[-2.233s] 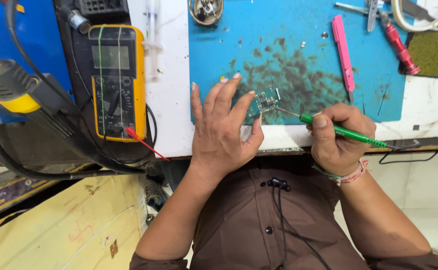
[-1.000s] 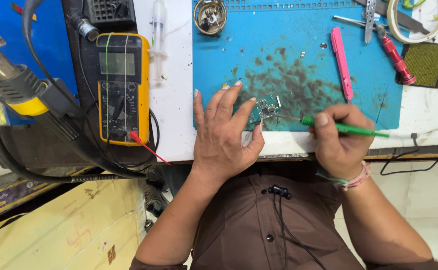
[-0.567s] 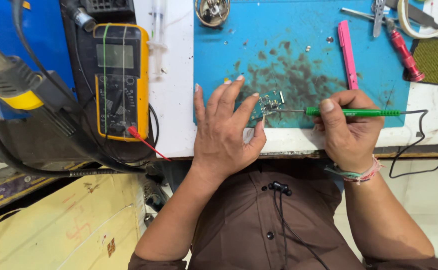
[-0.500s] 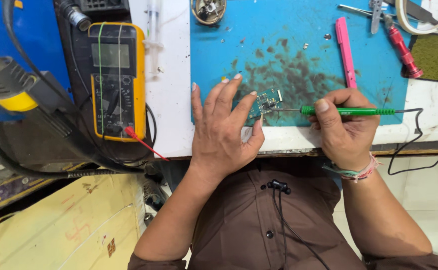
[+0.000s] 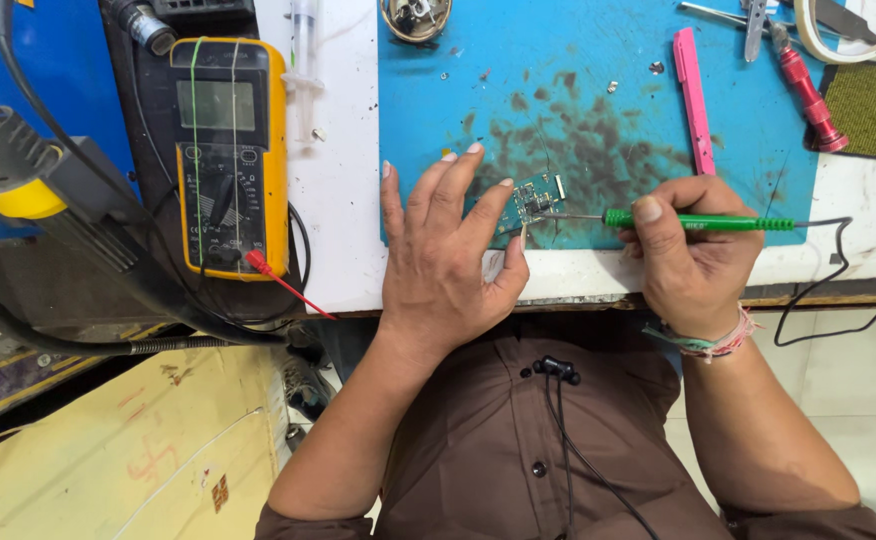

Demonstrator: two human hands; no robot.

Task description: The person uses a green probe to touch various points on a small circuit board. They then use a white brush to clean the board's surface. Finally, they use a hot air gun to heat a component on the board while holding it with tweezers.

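Observation:
A small green circuit board [image 5: 536,195] lies on the stained blue work mat [image 5: 598,100] near the table's front edge. My left hand [image 5: 448,260] rests flat beside it, fingertips pressing on the board's left part. My right hand [image 5: 693,255] grips a green-handled soldering iron [image 5: 698,221] held level, its metal tip touching the board from the right. The iron's black cord [image 5: 818,290] trails off to the right over the table edge.
A yellow multimeter [image 5: 230,150] with a red probe lead lies at the left, beside a hot-air gun [image 5: 28,180] with thick black cables. A pink tool [image 5: 693,100], a red-handled screwdriver [image 5: 808,95], a small round tin [image 5: 416,15] and a syringe [image 5: 303,55] lie at the back.
The soldering iron has swung from pointing down-right to lying level, and its tip has moved onto the board. My left hand has stayed on the board.

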